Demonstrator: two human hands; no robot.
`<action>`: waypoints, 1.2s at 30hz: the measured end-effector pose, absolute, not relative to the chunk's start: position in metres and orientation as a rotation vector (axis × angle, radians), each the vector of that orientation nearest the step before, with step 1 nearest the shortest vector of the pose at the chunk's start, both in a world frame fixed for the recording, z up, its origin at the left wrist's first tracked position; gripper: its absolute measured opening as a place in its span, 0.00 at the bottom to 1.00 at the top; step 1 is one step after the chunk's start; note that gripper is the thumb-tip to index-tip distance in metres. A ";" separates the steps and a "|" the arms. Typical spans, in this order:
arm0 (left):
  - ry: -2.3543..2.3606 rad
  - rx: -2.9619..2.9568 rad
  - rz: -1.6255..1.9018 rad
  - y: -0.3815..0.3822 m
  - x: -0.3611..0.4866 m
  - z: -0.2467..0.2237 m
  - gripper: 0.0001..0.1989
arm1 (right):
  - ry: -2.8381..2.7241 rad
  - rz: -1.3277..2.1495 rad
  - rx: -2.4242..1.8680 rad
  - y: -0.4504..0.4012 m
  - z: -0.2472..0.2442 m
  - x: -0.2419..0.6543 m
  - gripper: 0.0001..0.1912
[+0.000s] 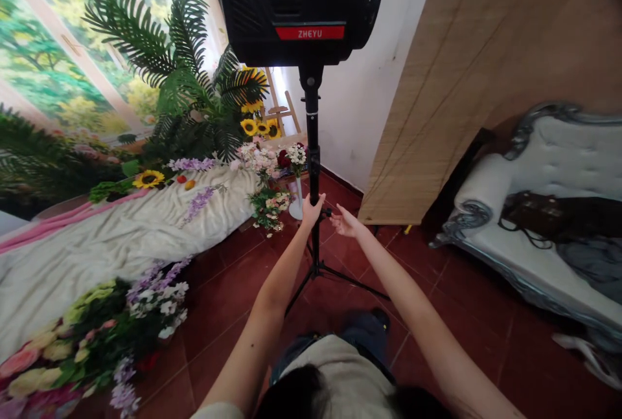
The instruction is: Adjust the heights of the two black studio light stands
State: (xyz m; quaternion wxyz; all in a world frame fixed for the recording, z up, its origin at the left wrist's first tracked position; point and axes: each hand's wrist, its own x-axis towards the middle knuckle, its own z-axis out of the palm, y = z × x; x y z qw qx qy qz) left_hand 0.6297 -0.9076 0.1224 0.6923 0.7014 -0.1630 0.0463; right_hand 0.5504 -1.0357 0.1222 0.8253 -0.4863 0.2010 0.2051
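The black light stand rises at the center of the frame, topped by the ZHEYU studio light. The left hand has its fingers wrapped around the pole; the right hand, fingers partly open, is beside the small knob, contact unclear. Sunflowers stand upper left of center.

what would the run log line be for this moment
left hand: around stand pole | right hand: partly open beside knob | lamp: atop pole | tripod legs: spread on red floor
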 end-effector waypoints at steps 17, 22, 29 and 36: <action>0.120 1.797 0.233 -0.934 0.636 0.122 0.10 | 0.258 0.545 -1.043 -1.041 0.129 0.569 0.16; 0.139 1.901 0.297 -0.935 0.641 0.117 0.11 | 0.171 0.364 -1.447 -1.041 0.129 0.576 0.14; 0.144 1.891 0.321 -0.936 0.643 0.113 0.10 | -0.019 -0.267 -2.152 -1.042 0.128 0.557 0.10; 0.139 1.866 0.319 -0.935 0.643 0.113 0.11 | 0.322 0.107 -1.777 -1.034 0.114 0.554 0.27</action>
